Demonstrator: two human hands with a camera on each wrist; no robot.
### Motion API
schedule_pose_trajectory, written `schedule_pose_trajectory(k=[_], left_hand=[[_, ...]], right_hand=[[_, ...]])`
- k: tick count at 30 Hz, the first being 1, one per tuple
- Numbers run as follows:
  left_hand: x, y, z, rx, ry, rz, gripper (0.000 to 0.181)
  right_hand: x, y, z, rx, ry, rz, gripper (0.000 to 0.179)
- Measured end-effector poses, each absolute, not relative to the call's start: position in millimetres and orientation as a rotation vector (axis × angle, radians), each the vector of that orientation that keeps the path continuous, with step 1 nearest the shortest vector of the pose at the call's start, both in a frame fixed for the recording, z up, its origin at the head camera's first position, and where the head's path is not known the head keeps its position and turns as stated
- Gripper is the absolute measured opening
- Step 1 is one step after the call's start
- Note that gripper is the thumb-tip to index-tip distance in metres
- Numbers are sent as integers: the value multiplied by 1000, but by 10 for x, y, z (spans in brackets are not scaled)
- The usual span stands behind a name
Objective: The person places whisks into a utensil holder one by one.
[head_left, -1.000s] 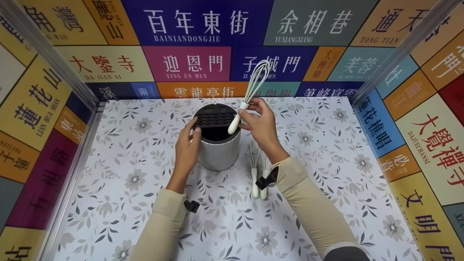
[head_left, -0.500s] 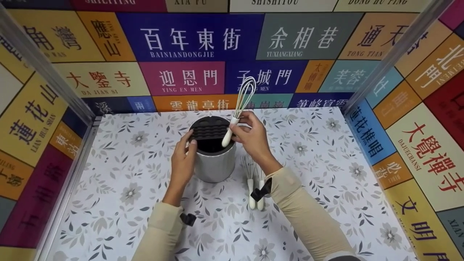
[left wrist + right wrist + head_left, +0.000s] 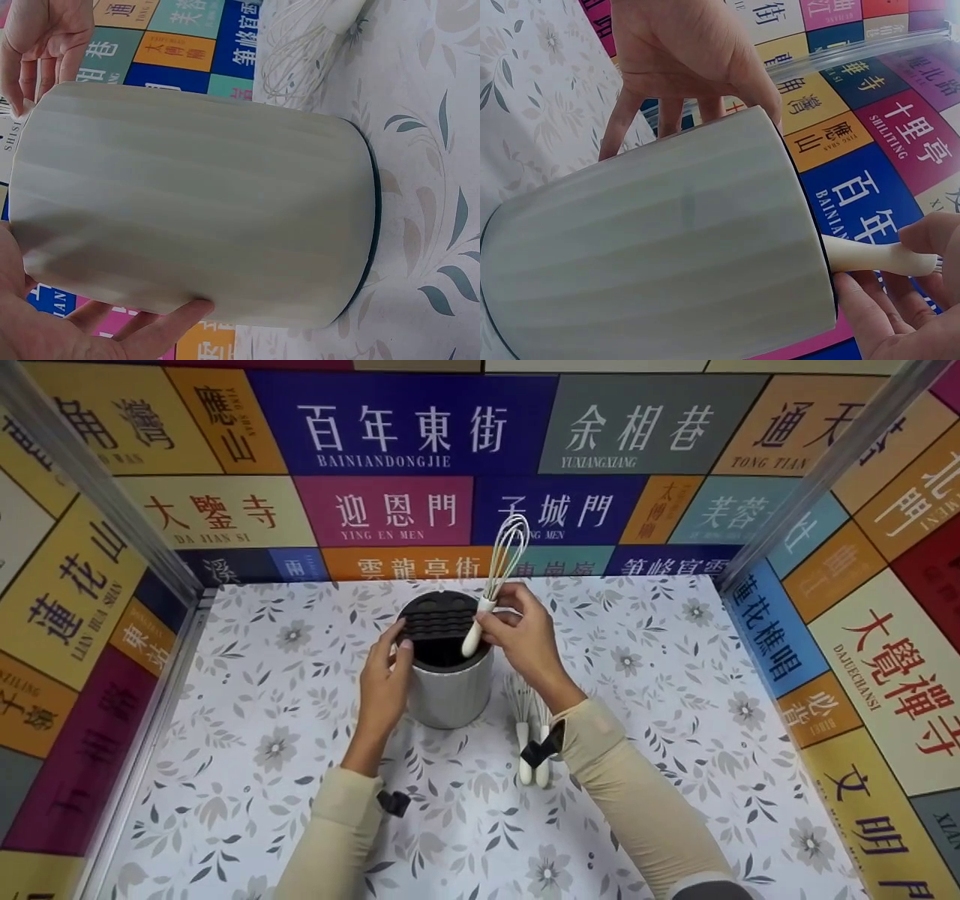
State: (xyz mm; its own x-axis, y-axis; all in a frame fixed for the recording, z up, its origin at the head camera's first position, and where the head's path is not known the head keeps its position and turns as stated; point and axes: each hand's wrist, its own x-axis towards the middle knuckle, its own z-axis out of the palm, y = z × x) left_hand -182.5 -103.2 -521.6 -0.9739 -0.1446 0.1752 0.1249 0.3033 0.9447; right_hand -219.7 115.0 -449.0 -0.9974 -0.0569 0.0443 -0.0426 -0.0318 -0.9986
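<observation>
A pale fluted utensil holder (image 3: 450, 694) stands upright on the table, its black slotted insert (image 3: 439, 622) at the top with a dark opening at the near side. My right hand (image 3: 527, 637) pinches a whisk (image 3: 472, 637) where its cream handle meets the wires, wires upward. In the right wrist view the tip of the whisk's handle (image 3: 855, 255) is at the holder's rim, partly hidden behind it. The left hand (image 3: 384, 675) rests against the holder's left side, fingers extended along the wall. In the left wrist view its fingertip (image 3: 201, 306) touches the wall.
Two more whisks lie side by side to the right of the holder, their cream handles (image 3: 525, 761) toward the person, partly under the right wrist. A floral cloth (image 3: 277, 746) covers the table. Printed panels (image 3: 382, 510) wall in the back and sides.
The held whisk has come down and slightly left, its handle lower at the opening. The left hand stays at the holder's side. The head view has shifted a little.
</observation>
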Motion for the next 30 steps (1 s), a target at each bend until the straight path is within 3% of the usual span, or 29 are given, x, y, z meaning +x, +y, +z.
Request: schedule_pose_trajectory(k=[30], left_hand=[[-1824, -1035, -5223, 36, -2379, -1693, 44]], right_hand=[[-2167, 1182, -4501, -212, 2370, -2065, 46]])
